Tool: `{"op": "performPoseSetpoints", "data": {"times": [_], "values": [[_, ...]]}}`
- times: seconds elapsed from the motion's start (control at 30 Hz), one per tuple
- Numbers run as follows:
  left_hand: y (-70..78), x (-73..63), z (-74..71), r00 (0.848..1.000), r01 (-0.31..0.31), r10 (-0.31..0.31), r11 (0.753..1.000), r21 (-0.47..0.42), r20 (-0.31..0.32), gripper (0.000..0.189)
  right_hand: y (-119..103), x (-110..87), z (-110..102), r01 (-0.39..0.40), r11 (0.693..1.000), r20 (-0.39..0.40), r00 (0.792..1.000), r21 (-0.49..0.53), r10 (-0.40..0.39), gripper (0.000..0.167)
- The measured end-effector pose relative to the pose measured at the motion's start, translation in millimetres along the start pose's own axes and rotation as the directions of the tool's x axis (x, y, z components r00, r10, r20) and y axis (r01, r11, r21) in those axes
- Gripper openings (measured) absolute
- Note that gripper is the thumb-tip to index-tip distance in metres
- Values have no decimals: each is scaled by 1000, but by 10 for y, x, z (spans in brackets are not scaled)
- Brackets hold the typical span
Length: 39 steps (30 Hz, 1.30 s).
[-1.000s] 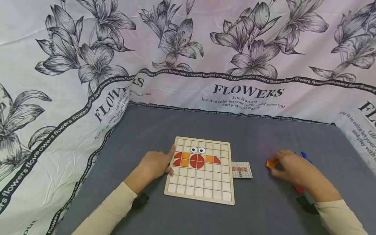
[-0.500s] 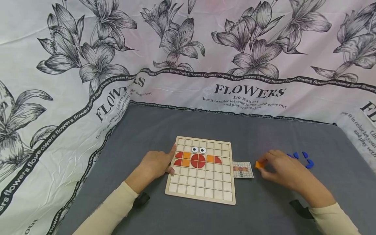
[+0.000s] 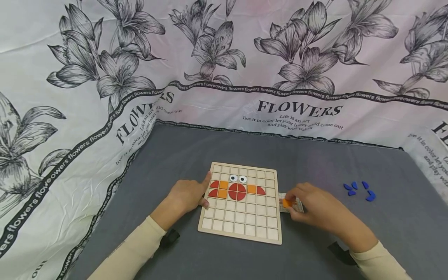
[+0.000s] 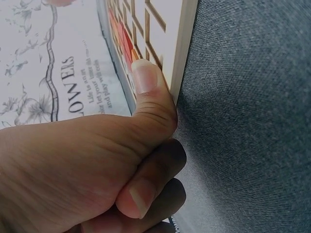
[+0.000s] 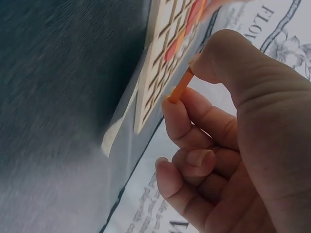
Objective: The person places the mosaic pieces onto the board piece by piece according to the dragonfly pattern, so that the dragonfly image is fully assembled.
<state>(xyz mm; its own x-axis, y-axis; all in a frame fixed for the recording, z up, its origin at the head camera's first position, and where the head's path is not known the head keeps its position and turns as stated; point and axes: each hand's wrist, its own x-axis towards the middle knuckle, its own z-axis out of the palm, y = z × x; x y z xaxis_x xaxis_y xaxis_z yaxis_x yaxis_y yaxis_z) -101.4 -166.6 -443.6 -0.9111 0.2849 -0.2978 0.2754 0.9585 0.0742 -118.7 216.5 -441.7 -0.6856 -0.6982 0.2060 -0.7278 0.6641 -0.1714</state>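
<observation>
A wooden grid board (image 3: 241, 217) lies flat on the grey cloth, with red quarter-round tiles (image 3: 237, 191), orange square tiles (image 3: 223, 189) and two eye discs (image 3: 238, 179) in its cells. My left hand (image 3: 185, 196) touches the board's left edge, index finger stretched along it and thumb (image 4: 146, 80) on the frame; the other fingers are curled beside the edge. My right hand (image 3: 313, 204) pinches an orange tile (image 5: 181, 86) between thumb and fingertips, just right of the board. Below that tile is a small printed card (image 3: 282, 206), partly hidden by the hand.
Several loose blue pieces (image 3: 360, 189) lie on the grey cloth (image 3: 308, 163) to the right. A white flower-printed curtain (image 3: 217, 105) rises along the back and left side. Dark straps (image 3: 341, 252) hang near both wrists.
My right hand has moved left from near the blue pieces to above the card, carrying the orange tile. The blue pieces are now fully uncovered. My left hand has stayed on the board.
</observation>
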Motion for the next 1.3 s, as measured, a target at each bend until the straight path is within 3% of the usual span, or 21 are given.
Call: {"op": "performPoseSetpoints", "data": {"times": [0.6, 0.87, 1.1, 1.3], "values": [[2, -4, 0, 1000, 13, -13, 1000, -4, 6, 103, -321, 416, 343, 149, 989, -110, 982, -25, -151, 22], [-18, -1, -5, 1000, 8, -8, 1000, 4, 5, 103, -418, 586, 459, 160, 985, -110, 980, -70, -167, 19], [-1, -7, -7, 1000, 2, -2, 1000, 1, 0, 101, -440, 624, 525, 153, 982, -89, 982, -114, -164, 23], [5, -23, -13, 1000, 4, -4, 1000, 2, -6, 101, -461, 641, 544, 170, 979, -120, 976, -109, -182, 22]]}}
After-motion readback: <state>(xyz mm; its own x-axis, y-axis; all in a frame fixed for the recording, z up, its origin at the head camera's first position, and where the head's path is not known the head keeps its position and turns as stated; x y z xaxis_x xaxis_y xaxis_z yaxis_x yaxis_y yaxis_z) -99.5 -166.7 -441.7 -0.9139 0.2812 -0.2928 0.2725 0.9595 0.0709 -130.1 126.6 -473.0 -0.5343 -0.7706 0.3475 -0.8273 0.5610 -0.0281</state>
